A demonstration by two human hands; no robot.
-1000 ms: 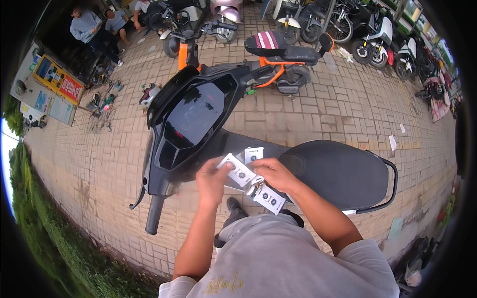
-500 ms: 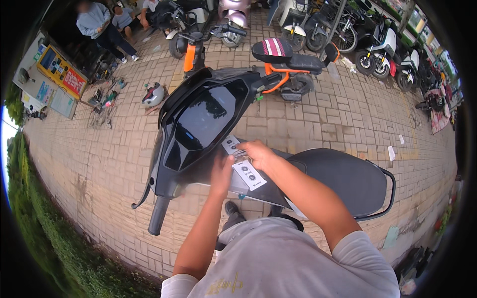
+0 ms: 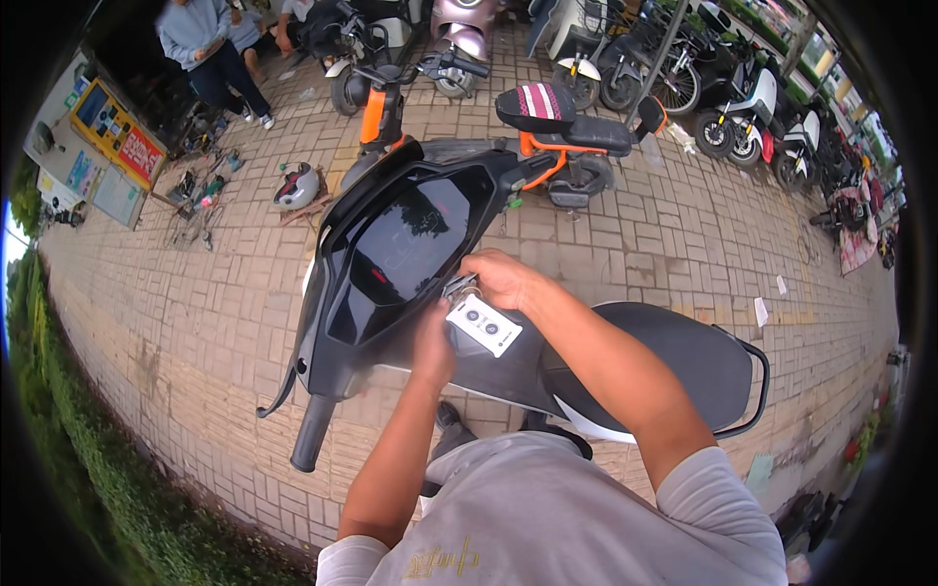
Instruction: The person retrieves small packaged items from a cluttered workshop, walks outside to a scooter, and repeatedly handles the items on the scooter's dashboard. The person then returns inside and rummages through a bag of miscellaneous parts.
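A scooter (image 3: 410, 254) stood before the person, its seat (image 3: 674, 361) to the right. Both hands met just behind its dash (image 3: 401, 244), a tag (image 3: 484, 325) between them. Behind it stood another scooter (image 3: 528, 137); a helmet (image 3: 296, 188) lay on the paving to the left.

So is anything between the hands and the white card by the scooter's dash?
Nothing visible. The right hand sits at the upper end of the white card, by some keys, and the left hand is right beside its lower left edge. The card lies against the black scooter body, uncovered.
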